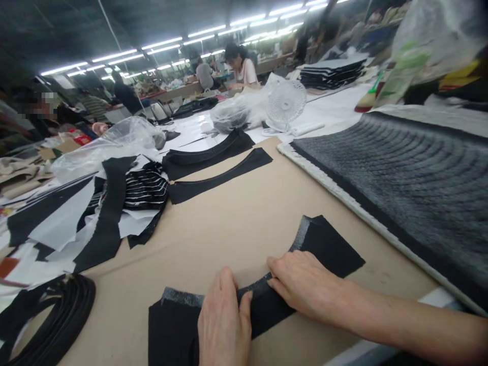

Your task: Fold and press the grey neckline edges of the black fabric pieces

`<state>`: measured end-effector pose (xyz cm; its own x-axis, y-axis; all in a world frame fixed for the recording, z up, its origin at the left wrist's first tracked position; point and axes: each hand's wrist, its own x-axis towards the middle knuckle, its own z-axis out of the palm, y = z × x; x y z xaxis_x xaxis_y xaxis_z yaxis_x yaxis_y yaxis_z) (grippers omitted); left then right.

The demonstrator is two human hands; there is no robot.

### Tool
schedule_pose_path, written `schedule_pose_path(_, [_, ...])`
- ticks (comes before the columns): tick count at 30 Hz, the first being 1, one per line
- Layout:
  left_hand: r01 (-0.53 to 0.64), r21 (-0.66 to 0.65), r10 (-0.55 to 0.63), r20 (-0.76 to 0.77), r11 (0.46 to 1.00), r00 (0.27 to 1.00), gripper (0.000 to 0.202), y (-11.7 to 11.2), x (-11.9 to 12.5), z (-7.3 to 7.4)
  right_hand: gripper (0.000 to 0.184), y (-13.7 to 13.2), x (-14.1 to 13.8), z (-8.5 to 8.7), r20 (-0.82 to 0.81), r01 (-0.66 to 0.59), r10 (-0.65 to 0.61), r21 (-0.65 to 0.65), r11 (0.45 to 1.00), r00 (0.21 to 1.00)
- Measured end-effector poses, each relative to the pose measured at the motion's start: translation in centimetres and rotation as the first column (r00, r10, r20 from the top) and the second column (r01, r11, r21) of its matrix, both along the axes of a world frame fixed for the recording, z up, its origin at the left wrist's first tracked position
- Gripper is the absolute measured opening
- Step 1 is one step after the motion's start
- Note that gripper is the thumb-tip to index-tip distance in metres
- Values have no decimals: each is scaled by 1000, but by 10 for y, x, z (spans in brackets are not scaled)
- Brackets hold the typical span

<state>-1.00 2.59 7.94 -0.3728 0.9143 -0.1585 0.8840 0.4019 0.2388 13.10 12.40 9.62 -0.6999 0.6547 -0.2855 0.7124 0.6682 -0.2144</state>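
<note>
A black curved fabric piece (272, 317) lies on the tan tabletop, with a whitish, frosted-looking band along its concave edge. My left hand (224, 320) is on the middle of that edge, fingers curled and pressed together, thumb on the band. Close by on the right, my right hand (305, 284) pinches the same edge, thumb and fingers against the piece. The fingertips of both hands are partly hidden. Between the hands the edge looks dark and folded. The frosted band shows at both outer ends.
Curved black pieces (221, 175) lie farther back. A large panel with rows of overlapping black strips (404, 168) covers the right side. At left are a coil of black strips (72, 315) and a pile of black and white cuttings (110, 213). A small fan (285, 101) stands behind.
</note>
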Motion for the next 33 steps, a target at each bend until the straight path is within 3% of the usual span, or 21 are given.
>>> schedule_pose_path(2, [93, 195, -80, -74, 976, 994, 10, -4, 0, -9, 16, 1, 0, 1, -12, 6, -6, -15, 1000, 1000])
schedule_pose_path(4, [262, 363, -232, -126, 894, 965, 21, -6, 1, -20, 15, 1, 0, 1, -18, 7, -7, -17, 1000, 1000])
schedule_pose_path(6, [493, 457, -452, -206, 740, 868, 32, -6, 1, -31, 14, 1, 0, 1, -19, 6, -6, -24, 1000, 1000])
schedule_pose_path(8, [671, 480, -598, -321, 566, 734, 36, -5, 0, -40, 14, 1, 1, 2, -26, 9, -10, -31, 999, 1000])
schedule_pose_path(10, [718, 501, -632, -369, 483, 682, 39, -4, -1, -47, 15, 5, 5, 4, -33, 34, -35, -46, 998, 999])
schedule_pose_path(14, [631, 520, -601, -253, 576, 758, 45, -4, -1, -59, 26, 26, 23, 11, -36, 75, -80, -111, 991, 996])
schedule_pose_path(16, [629, 486, -576, -276, 607, 769, 46, -5, 0, -64, 23, 40, 34, 16, -40, 69, -75, -150, 986, 996])
schedule_pose_path(20, [671, 456, -543, -394, 585, 741, 44, -4, 2, -69, 12, 58, 49, 26, -34, 65, -73, -213, 975, 997])
schedule_pose_path(26, [711, 472, -441, -565, 521, 698, 42, -3, 3, -73, 10, 58, 48, 22, -35, 71, -78, -169, 983, 996])
schedule_pose_path(30, [739, 411, -444, -608, 533, 658, 38, -4, 4, -72, 14, 54, 47, 16, -34, 64, -69, -120, 991, 997])
schedule_pose_path(33, [740, 348, -453, -618, 576, 643, 43, -2, 9, -65, 15, 51, 47, 12, -24, 64, -66, -74, 995, 998])
